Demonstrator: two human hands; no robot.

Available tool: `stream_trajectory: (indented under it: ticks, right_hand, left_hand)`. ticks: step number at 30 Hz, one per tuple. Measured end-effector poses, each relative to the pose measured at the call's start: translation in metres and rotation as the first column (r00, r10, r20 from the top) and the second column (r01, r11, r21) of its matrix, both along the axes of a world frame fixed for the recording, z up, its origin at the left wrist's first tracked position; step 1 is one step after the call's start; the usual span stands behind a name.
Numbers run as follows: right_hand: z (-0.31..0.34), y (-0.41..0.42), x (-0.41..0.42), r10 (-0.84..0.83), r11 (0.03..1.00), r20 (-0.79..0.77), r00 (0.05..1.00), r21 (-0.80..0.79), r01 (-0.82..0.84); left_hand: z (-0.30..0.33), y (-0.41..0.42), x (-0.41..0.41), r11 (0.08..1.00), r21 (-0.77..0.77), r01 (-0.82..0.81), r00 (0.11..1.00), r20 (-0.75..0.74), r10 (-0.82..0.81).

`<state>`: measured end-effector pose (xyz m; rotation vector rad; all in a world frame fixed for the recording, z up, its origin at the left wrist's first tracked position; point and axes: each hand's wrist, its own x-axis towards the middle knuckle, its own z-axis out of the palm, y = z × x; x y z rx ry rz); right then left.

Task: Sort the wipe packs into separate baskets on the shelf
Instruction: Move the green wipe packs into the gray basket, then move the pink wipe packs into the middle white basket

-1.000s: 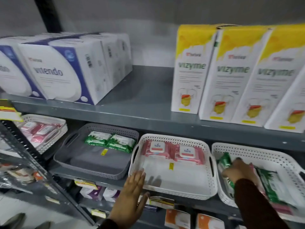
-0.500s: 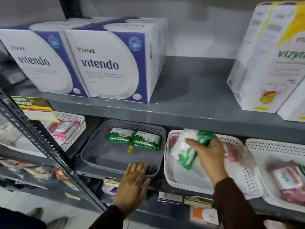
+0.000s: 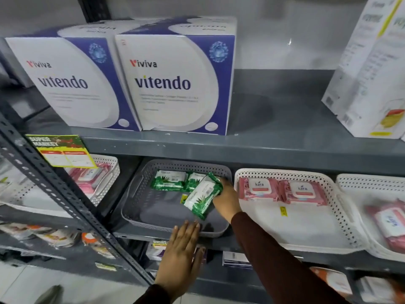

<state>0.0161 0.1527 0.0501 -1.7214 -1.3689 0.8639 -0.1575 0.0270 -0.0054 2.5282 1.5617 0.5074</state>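
Note:
My right hand [image 3: 226, 199] grips a green-and-white wipe pack [image 3: 202, 196] and holds it tilted inside the grey basket [image 3: 133, 200]. At the back of that basket lie two more green packs [image 3: 169, 182], and the held pack partly covers the right one. My left hand [image 3: 182, 253] rests flat with fingers spread on the grey basket's front rim. The white basket [image 3: 306, 229] to the right holds two pink Kara packs [image 3: 281, 190] side by side at its back. Further right, another white basket [image 3: 348, 183] holds pink packs [image 3: 388, 224], blurred.
The shelf above carries two blue-and-white vitendo boxes [image 3: 175, 82] and a yellow-and-white box [image 3: 368, 80] at the right. A slanted grey metal upright [image 3: 65, 200] with a price tag [image 3: 63, 152] crosses the left. Behind it stands a white basket [image 3: 105, 172] with pink packs.
My right hand carried the green pack leftward from over the white basket down into the grey basket. The view shifted closer and left. My left hand stayed on the grey basket's front rim.

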Motion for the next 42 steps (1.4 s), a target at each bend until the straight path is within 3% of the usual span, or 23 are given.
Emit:
stream_trajectory:
  ticks: [4, 9, 13, 16, 18, 20, 25, 30, 34, 38, 40, 42]
  right_hand:
    - [0.013, -0.026, 0.031, -0.019, 0.997, -0.28, 0.96, 0.063, 0.038]
    - [0.022, -0.081, 0.118, -0.191, 0.939, -0.46, 0.867, 0.173, 0.298]
    - [0.02, -0.132, 0.242, -0.492, 0.798, -0.206, 0.846, 0.282, 0.533]
    - [0.01, -0.159, 0.329, -0.66, 0.735, 0.024, 0.751, 0.225, 0.639]
    - [0.0, -0.166, 0.375, -0.698, 0.714, 0.258, 0.668, 0.189, 0.674]
    - [-0.004, -0.163, 0.401, -0.649, 0.728, 0.437, 0.622, 0.121, 0.675]
    - [0.007, -0.139, 0.422, -0.404, 0.787, 0.687, 0.604, -0.076, 0.612]
    - [0.018, -0.109, 0.415, -0.145, 0.832, 0.749, 0.647, -0.262, 0.489]
    - [0.027, -0.102, 0.407, -0.11, 0.818, 0.673, 0.731, -0.356, 0.451]
    - [0.038, -0.115, 0.398, -0.35, 0.842, 0.301, 0.887, -0.314, 0.438]
    - [0.057, -0.129, 0.388, -0.534, 0.831, 0.056, 0.844, -0.148, 0.536]
    - [0.079, -0.145, 0.369, -0.632, 0.754, -0.254, 0.732, 0.018, 0.657]
  left_hand:
    - [0.004, -0.004, 0.016, 1.0, 0.012, -0.004, 1.0, 0.023, 0.003]
    - [0.003, -0.012, 0.065, 0.981, 0.061, 0.182, 0.973, 0.134, -0.188]
    - [0.004, -0.019, 0.143, 0.94, 0.106, 0.323, 0.931, 0.143, -0.336]
    - [0.006, -0.023, 0.186, 0.921, 0.11, 0.375, 0.922, 0.062, -0.382]
    - [0.009, -0.026, 0.208, 0.926, 0.096, 0.365, 0.929, 0.028, -0.369]
    - [0.01, -0.029, 0.224, 0.938, 0.074, 0.339, 0.939, 0.027, -0.342]
    - [0.009, -0.038, 0.244, 0.958, 0.028, 0.284, 0.957, 0.053, -0.285]
    - [0.007, -0.041, 0.241, 0.964, 0.032, 0.263, 0.96, 0.091, -0.265]
    - [0.007, -0.035, 0.23, 0.962, 0.033, 0.271, 0.958, 0.091, -0.273]
    - [0.005, -0.032, 0.226, 0.955, 0.044, 0.294, 0.951, 0.092, -0.296]
    - [0.004, -0.033, 0.228, 0.959, 0.047, 0.279, 0.953, 0.108, -0.282]
    - [0.002, -0.035, 0.23, 0.96, 0.052, 0.276, 0.952, 0.118, -0.281]
